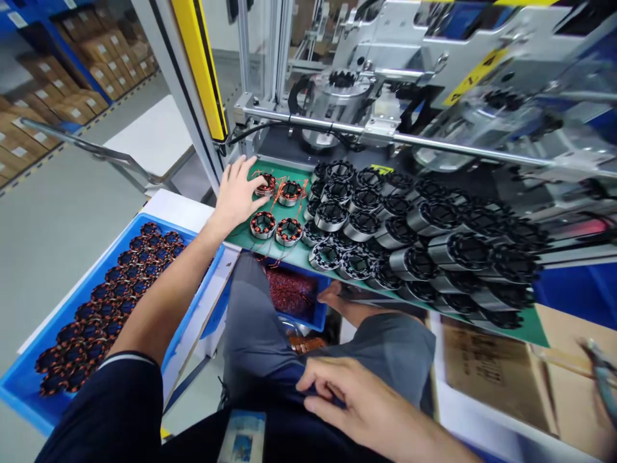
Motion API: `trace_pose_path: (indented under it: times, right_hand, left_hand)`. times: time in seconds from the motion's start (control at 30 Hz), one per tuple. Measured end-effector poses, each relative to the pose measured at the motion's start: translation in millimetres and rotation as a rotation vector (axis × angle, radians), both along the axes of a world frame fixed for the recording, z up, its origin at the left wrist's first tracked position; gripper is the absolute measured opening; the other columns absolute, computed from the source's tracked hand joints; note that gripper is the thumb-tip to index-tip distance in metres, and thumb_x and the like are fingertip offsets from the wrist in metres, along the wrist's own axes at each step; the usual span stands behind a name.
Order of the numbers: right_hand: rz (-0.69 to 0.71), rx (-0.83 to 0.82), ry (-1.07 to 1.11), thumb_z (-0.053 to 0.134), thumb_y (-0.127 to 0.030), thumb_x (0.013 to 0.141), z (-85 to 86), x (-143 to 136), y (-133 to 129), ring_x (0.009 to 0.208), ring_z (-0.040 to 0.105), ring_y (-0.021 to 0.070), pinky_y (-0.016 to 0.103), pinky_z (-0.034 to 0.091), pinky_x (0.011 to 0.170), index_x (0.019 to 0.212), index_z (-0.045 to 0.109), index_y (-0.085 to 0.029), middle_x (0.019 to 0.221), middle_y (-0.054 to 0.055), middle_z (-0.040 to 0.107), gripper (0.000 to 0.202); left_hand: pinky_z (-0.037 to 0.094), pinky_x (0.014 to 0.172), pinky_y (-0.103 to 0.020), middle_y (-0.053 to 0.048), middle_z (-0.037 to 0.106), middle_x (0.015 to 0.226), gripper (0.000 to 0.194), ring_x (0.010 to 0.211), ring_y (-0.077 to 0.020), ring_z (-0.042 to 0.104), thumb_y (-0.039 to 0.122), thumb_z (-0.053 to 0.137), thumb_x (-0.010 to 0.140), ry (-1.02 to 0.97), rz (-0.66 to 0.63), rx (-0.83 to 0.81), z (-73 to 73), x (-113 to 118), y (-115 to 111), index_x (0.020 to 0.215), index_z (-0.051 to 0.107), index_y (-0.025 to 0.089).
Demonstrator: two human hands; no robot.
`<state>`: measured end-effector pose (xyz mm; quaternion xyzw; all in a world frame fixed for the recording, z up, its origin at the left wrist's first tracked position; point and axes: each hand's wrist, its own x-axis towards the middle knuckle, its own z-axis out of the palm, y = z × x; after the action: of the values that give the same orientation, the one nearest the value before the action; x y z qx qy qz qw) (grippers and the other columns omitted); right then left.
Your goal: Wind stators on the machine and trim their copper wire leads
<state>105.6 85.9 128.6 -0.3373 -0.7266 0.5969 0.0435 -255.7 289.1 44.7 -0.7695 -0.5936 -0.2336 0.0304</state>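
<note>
My left hand (240, 191) is at the left end of the green work surface (241, 239), fingers spread. Its fingertips touch or hover over a copper-wound motor stator (265, 185); I cannot tell whether they press on it. Close by are three more wound stators with loose wire ends: one to the right (290, 193), one in front (263, 224) and another diagonally in front (289, 231). Above my lap, my right hand (344, 395) hangs with fingers loosely curled and the thumb apart, nothing visible between them. Stacked unwound stator cores (362, 225) with black insulators fill the surface further right.
A blue tray (193, 222) of wound stators stands on my left. Behind the green surface is a machine with a metal crossbar (332, 128) and a yellow-covered post (200, 64). Beneath it sits a blue bin (315, 318) with reddish scraps. Pliers (600, 370) lie at right.
</note>
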Motion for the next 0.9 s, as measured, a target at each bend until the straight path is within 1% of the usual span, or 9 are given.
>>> trace_pose_path:
  times: [0.1,0.17,0.3,0.4,0.5,0.6,0.73,0.8,0.9]
  right_hand:
    - [-0.025,0.096,0.008,0.098,-0.070,0.079,22.8,-16.3,21.4,0.083,0.070,0.0364,0.051,0.060,0.063,0.107,0.087,-0.043,0.087,0.008,0.065,0.041]
    - [-0.044,0.141,0.008,0.097,-0.070,0.081,24.4,-14.2,25.5,0.087,0.071,0.0371,0.052,0.063,0.067,0.113,0.087,-0.043,0.090,0.008,0.066,0.043]
    - [-0.061,0.147,-0.004,0.095,-0.064,0.088,-14.0,21.0,-5.1,0.087,0.075,0.0367,0.052,0.068,0.072,0.119,0.086,-0.042,0.090,0.008,0.069,0.039]
    - [-0.088,0.106,-0.016,0.088,-0.057,0.097,-51.5,52.8,-38.5,0.081,0.080,0.0361,0.054,0.072,0.073,0.116,0.084,-0.042,0.086,0.006,0.074,0.025]
    - [-0.066,0.182,-0.004,0.082,-0.054,0.105,-62.0,56.5,-45.2,0.088,0.085,0.0357,0.056,0.076,0.080,0.125,0.084,-0.041,0.098,0.006,0.082,0.024]
    - [-0.089,0.498,0.041,0.061,-0.044,0.122,-43.3,17.3,-10.8,0.124,0.086,0.0341,0.056,0.076,0.109,0.156,0.078,-0.031,0.137,0.013,0.087,0.040]
    - [-0.168,0.939,-0.055,0.046,-0.033,0.126,-18.9,-67.8,77.4,0.172,0.060,0.0389,0.064,0.042,0.150,0.179,0.059,-0.008,0.183,0.024,0.063,0.060]
    - [-0.163,1.017,-0.190,0.046,-0.029,0.124,-20.3,-102.9,117.4,0.182,0.046,0.0437,0.066,0.028,0.155,0.182,0.048,0.005,0.191,0.031,0.049,0.067]
    - [-0.125,1.017,-0.316,0.045,-0.032,0.125,-36.3,-131.0,151.4,0.180,0.047,0.0480,0.066,0.029,0.154,0.178,0.049,0.012,0.184,0.036,0.055,0.070]
  left_hand:
    - [0.038,0.144,-0.085,-0.015,0.059,0.187,0.045,0.180,-0.0523,0.043,0.072,0.078,0.110,-0.080,0.016,0.028,-6.8,3.5,3.8,0.108,0.084,0.028]
    - [0.043,0.142,-0.082,-0.015,0.059,0.186,0.044,0.176,-0.0513,0.048,0.072,0.082,0.108,-0.209,0.077,0.093,-10.2,4.5,-2.2,0.105,0.083,0.027]
    - [0.044,0.143,-0.080,-0.017,0.058,0.184,0.041,0.172,-0.0482,0.053,0.068,0.085,0.106,-0.403,0.211,0.242,-7.8,6.0,-17.2,0.107,0.084,0.028]
    - [0.058,0.131,-0.073,-0.016,0.073,0.162,0.034,0.151,-0.0446,0.070,0.062,0.083,0.107,-0.356,0.215,0.220,0.2,8.3,-26.2,0.109,0.083,0.028]
    - [0.065,0.116,-0.069,-0.016,0.079,0.142,0.034,0.129,-0.0434,0.078,0.062,0.078,0.108,-0.238,0.229,0.148,6.0,10.8,-37.1,0.109,0.084,0.028]
    - [0.066,0.113,-0.069,-0.017,0.076,0.136,0.036,0.124,-0.0440,0.077,0.063,0.077,0.108,-0.188,0.265,0.140,6.5,12.3,-50.5,0.105,0.084,0.028]
    - [0.065,0.113,-0.075,-0.017,0.074,0.132,0.029,0.124,-0.0455,0.075,0.056,0.082,0.106,-0.148,0.291,0.151,4.0,11.8,-66.3,0.107,0.085,0.027]
    - [0.061,0.120,-0.080,-0.016,0.074,0.128,0.034,0.124,-0.0449,0.075,0.060,0.083,0.105,-0.132,0.292,0.158,3.9,9.4,-72.1,0.106,0.084,0.027]
    - [0.047,0.137,-0.086,-0.014,0.075,0.128,0.039,0.125,-0.0415,0.075,0.067,0.082,0.105,-0.125,0.315,0.174,7.4,-2.8,-77.1,0.106,0.082,0.028]
